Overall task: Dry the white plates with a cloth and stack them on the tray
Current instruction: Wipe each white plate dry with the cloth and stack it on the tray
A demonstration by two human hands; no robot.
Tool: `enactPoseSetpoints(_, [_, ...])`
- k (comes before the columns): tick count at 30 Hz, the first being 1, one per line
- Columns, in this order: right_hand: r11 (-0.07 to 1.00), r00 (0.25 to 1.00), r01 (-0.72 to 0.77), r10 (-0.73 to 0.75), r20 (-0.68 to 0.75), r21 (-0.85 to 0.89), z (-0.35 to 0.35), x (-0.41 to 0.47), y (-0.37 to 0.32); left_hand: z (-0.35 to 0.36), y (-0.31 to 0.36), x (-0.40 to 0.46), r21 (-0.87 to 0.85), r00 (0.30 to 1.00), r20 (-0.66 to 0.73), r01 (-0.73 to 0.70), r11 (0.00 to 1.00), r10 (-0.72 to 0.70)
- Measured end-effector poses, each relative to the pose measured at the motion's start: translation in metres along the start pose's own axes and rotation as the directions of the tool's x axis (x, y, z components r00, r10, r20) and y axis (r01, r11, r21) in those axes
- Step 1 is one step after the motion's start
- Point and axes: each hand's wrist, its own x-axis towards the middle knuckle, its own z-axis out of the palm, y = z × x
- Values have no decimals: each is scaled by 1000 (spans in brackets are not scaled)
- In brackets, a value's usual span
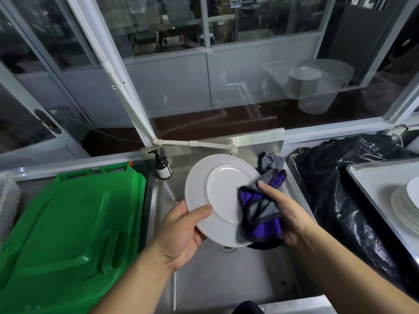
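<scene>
- The white plate (pixel 223 196) is tilted up over the steel sink (pixel 226 275), held between my 2 hands.
- My left hand (pixel 183 234) grips its lower-left rim, thumb curled over the face and the palm behind the edge.
- My right hand (pixel 283 214) clutches a purple and grey cloth (pixel 260 218), fingers closed around the bunched fabric, pressing it against the plate's right side.
- The cloth covers the plate's lower-right rim and hangs a little below it.
- Just beyond my right hand, a second grey cloth (pixel 271 160) lies draped at the sink's back edge.
- Beyond my left hand, a brown pump bottle (pixel 162 166) stands upright at the sink's back-left corner.
- Left of my left hand lies a green plastic lid (pixel 68 234), flat and close beside the sink.
- Right of my right hand, a black plastic bag (pixel 340 177) is heaped up.
- Farther right sits the tray (pixel 374 184), with a stack of white plates (pixel 405 205) on it, well apart from the plate I hold.
- At the far left edge there is part of a white perforated basket (pixel 8 200).
</scene>
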Motion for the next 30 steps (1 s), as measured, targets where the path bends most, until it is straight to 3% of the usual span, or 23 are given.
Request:
enactPoseSetpoints(4, [979,997,55,-43,-63,198,16,2,24,22,-27,2,-67,991,-58,-123,990,120])
enactPoseSetpoints(7, [963,997,65,-51,-62,261,14,0,29,28,-39,2,5,991,-28,-130,992,130])
enactPoseSetpoints(13, [1000,1000,27,-27,-5,-7,-8,-10,-1,8,8,9,170,999,-46,-5,986,13])
enactPoseSetpoints(16, [997,1000,25,-24,11,-74,0,-13,-13,8,27,14,296,994,-105,2,955,31])
enactPoseSetpoints(21, [990,994,95,-90,-55,103,18,-12,-3,23,6,18,171,948,-231,-181,969,218])
enactPoseSetpoints(24, [971,995,88,-76,-64,222,27,-11,20,42,-22,18,108,904,-342,-234,966,257])
enactPoseSetpoints(27, [967,997,49,-31,-72,252,20,-11,27,45,-45,14,97,904,-343,-236,967,255])
enactPoseSetpoints(30, [988,998,17,-7,-64,153,4,-13,15,34,-37,14,60,943,-264,-196,979,205])
